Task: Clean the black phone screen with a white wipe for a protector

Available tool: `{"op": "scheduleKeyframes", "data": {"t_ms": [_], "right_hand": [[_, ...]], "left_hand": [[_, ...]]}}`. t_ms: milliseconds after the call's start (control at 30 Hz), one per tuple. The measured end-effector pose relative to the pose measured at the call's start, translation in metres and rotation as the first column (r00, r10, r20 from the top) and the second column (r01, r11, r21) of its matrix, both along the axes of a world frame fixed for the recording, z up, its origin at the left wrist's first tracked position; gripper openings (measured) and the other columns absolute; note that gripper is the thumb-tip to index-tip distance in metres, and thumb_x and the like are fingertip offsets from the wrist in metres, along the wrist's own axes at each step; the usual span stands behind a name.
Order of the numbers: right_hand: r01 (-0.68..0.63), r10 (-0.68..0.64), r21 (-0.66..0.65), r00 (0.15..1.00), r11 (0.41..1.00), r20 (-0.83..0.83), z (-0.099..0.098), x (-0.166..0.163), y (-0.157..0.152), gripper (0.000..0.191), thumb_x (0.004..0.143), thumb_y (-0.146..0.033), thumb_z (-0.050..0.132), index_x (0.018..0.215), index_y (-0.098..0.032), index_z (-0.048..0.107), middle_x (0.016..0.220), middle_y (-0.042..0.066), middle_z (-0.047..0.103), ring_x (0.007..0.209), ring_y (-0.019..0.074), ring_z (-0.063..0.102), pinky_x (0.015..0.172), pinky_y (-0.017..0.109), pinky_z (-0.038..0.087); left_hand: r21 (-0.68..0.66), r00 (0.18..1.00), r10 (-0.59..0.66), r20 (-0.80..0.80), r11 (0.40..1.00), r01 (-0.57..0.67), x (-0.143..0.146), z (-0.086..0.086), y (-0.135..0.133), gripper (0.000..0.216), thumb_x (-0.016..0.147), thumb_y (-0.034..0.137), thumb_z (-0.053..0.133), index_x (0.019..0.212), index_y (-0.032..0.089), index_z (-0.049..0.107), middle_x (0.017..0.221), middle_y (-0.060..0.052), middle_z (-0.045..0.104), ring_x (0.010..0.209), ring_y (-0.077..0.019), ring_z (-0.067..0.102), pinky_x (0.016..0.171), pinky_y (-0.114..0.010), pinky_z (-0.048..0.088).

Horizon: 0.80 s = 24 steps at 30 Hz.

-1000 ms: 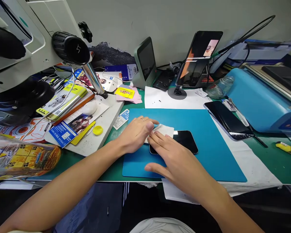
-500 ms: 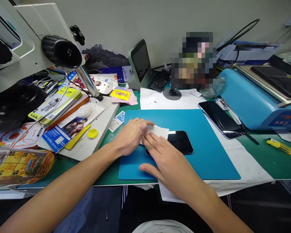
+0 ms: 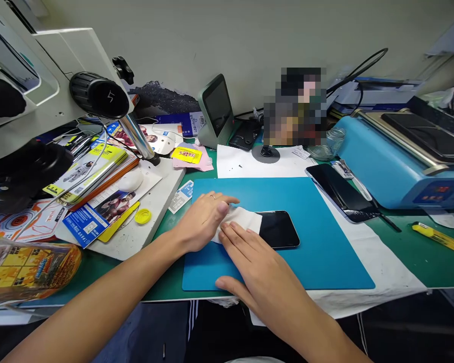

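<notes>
A phone (image 3: 282, 229) with a dark, glossy face lies crosswise on the blue mat (image 3: 336, 252), its left part hidden. A white wipe (image 3: 242, 218) covers part of it. My right hand (image 3: 255, 262) rests flat on the wipe, fingers stretched together and thumb apart, pressing rather than grasping. At the phone's left end, my left hand (image 3: 204, 219) touches the wipe's edge. Its fingers reach out to the right with the thumb raised; whether they also touch the phone is hidden.
Left, a microscope (image 3: 98, 95) overhangs a white base with packets and a yellow cap (image 3: 143, 216). On the right are another phone (image 3: 340, 191), a blue machine (image 3: 386, 166) and a yellow cutter knife (image 3: 439, 238). A small screen device (image 3: 216, 111) stands behind.
The wipe has shifted slightly left and towards me over the phone, with my right hand still flat on it. My left hand stays at the phone's left end. The camera view has tilted slightly.
</notes>
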State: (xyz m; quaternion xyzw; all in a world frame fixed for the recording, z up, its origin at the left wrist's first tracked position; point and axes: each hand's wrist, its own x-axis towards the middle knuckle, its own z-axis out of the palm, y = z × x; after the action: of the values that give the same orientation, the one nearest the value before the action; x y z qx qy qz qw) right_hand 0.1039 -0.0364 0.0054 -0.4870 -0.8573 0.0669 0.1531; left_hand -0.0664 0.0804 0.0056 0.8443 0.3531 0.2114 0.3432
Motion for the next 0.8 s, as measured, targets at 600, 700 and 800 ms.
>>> {"op": "scheduleKeyframes", "data": {"t_ms": [600,700,800], "right_hand": [[0.224,-0.227,0.038,0.968,0.974,0.106,-0.013,0.093,-0.013,0.069,0.102,-0.047,0.047,0.162,-0.019,0.027,0.160,0.012,0.042,0.144,0.0311,0.044,0.112,0.050,0.049],[0.256,-0.258,0.032,0.959,0.966,0.121,-0.011,0.089,-0.005,0.067,0.103,-0.049,0.044,0.160,-0.016,0.031,0.160,0.014,0.043,0.145,0.0312,0.044,0.113,0.050,0.048],[0.244,-0.259,0.116,0.956,0.963,0.136,-0.010,0.085,-0.018,0.069,0.102,-0.051,0.045,0.160,-0.014,0.032,0.156,0.015,0.048,0.140,0.0318,0.050,0.110,0.049,0.051]], "left_hand": [[-0.008,1.000,-0.014,-0.008,1.000,0.014,0.000,0.003,0.000,0.094,0.096,0.074,-0.004,0.130,0.019,0.065,0.109,-0.010,0.068,0.105,-0.0297,0.058,0.096,-0.050,0.041],[-0.008,1.000,-0.010,-0.014,1.000,0.010,0.000,0.003,0.000,0.094,0.096,0.073,-0.004,0.130,0.019,0.064,0.112,-0.011,0.069,0.106,-0.0301,0.058,0.096,-0.050,0.042],[-0.004,1.000,-0.017,-0.020,1.000,0.017,0.001,0.003,0.000,0.093,0.097,0.072,-0.004,0.131,0.020,0.064,0.110,-0.011,0.069,0.104,-0.0297,0.058,0.095,-0.049,0.042]]}}
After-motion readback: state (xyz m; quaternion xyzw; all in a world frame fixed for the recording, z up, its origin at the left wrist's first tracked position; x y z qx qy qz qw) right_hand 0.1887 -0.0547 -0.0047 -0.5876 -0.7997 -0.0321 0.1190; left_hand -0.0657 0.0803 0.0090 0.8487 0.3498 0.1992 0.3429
